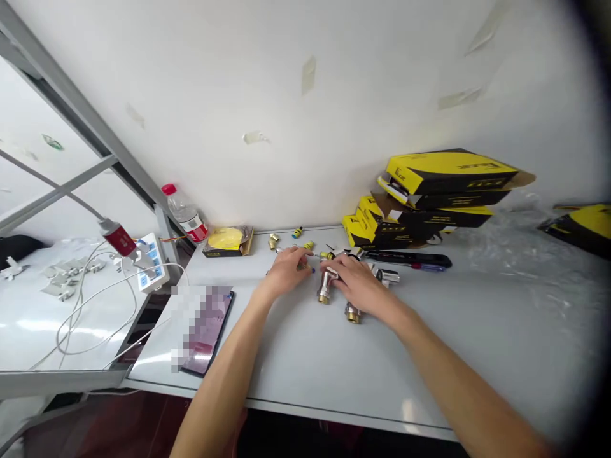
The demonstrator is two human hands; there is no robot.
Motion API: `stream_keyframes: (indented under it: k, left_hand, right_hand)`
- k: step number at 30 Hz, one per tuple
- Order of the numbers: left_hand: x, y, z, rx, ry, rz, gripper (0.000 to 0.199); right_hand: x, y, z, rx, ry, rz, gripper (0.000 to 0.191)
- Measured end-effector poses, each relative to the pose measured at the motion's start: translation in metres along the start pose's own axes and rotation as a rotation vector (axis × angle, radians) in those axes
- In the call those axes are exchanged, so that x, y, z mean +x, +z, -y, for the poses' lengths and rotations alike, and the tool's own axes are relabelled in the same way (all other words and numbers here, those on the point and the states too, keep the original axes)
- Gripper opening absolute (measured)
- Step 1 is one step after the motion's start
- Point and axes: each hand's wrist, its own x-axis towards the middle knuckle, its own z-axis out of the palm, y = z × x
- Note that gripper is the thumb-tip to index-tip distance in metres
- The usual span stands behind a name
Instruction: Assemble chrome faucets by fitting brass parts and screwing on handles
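My left hand [289, 270] rests low over the table with its fingers curled together. What it pinches is mostly hidden; a small blue tip shows by the thumb. Close on its right, my right hand [359, 281] bends its fingers down over chrome valve fittings. One chrome fitting [324, 290] with a brass end pokes out below the fingertips. Another brass-ended fitting [353, 313] emerges under the palm. A chrome piece [388, 276] lies beyond the right wrist. Behind the hands are small yellow-and-black parts [308, 245] and brass pieces [273, 241].
Yellow-and-black boxes [443, 175] are stacked at the back right, near clear plastic wrap [515, 242]. A black cutter-like tool [410, 258] lies before them. On the left are a bottle [191, 219], small open box [228, 242], phone [207, 334] and power strip [153, 264] with cables.
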Motion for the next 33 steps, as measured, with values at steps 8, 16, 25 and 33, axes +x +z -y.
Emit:
stream_keyframes:
  k: [8, 16, 25, 33]
  left_hand:
    - [0.003, 0.000, 0.002, -0.403, 0.086, -0.028, 0.034]
    - [-0.001, -0.012, -0.013, -0.853, 0.041, -0.023, 0.050]
    - [0.001, -0.008, -0.019, -0.841, -0.115, -0.066, 0.039]
    - [-0.003, 0.002, -0.028, -0.896, -0.121, 0.088, 0.042]
  right_hand:
    - [0.005, -0.022, -0.007, 0.485, 0.132, -0.249, 0.026]
    - [-0.003, -0.035, 0.011, 0.935, 0.163, -0.116, 0.058]
    - [-0.003, -0.032, 0.011, 0.755, 0.090, -0.033, 0.045]
    - [-0.003, -0.025, 0.007, 0.705, 0.084, 0.008, 0.030]
